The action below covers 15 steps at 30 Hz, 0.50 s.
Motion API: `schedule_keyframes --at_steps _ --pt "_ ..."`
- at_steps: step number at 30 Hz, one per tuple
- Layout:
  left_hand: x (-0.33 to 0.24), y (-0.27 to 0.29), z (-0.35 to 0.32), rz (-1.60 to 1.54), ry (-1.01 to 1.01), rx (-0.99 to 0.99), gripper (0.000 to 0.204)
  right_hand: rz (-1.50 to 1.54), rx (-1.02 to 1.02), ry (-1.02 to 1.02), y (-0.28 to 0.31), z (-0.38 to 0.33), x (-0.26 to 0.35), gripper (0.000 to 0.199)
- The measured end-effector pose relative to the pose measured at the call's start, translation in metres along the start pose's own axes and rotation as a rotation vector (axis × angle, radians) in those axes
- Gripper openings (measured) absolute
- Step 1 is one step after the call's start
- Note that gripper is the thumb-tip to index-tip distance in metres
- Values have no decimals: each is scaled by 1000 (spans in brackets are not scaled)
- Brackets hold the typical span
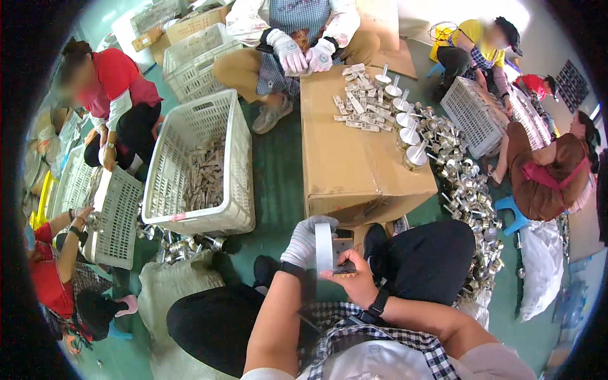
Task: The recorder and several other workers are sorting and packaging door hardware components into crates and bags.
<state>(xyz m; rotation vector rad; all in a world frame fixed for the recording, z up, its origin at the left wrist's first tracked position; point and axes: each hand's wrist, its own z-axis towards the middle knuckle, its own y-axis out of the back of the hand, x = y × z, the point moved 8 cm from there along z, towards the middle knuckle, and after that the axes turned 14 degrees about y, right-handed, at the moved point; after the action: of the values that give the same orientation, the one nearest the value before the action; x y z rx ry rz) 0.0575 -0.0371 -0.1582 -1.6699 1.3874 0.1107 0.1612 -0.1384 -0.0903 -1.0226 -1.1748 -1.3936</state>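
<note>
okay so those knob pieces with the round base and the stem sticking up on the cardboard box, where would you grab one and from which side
Probably by the upright stem, from straight above. Each knob piece stands on its round base with the stem pointing up, so the stem is the free, narrow part. They line the right edge of the cardboard box close together, leaving little room for a sideways grip.

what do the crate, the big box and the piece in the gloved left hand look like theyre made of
The crate: moulded white plastic, judging by its even lattice walls. The big box: brown corrugated cardboard, matte, with folded flaps. The piece in the gloved left hand: probably metal, a flat silvery-grey strip with a dull sheen. The right hand pinches a small dark part, material unclear.
</note>
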Motion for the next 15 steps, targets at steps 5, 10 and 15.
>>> schedule_keyframes --at_steps 5,10,15 --pt "-9 -8 -13 117 -79 -33 15 67 18 -75 -1 -3 -1 40" --pt "-30 -4 -17 287 -142 -119 28 28 42 -47 0 6 16 40" --pt "-23 -4 -8 263 -177 -53 34 -8 83 18 2 10 23 38"
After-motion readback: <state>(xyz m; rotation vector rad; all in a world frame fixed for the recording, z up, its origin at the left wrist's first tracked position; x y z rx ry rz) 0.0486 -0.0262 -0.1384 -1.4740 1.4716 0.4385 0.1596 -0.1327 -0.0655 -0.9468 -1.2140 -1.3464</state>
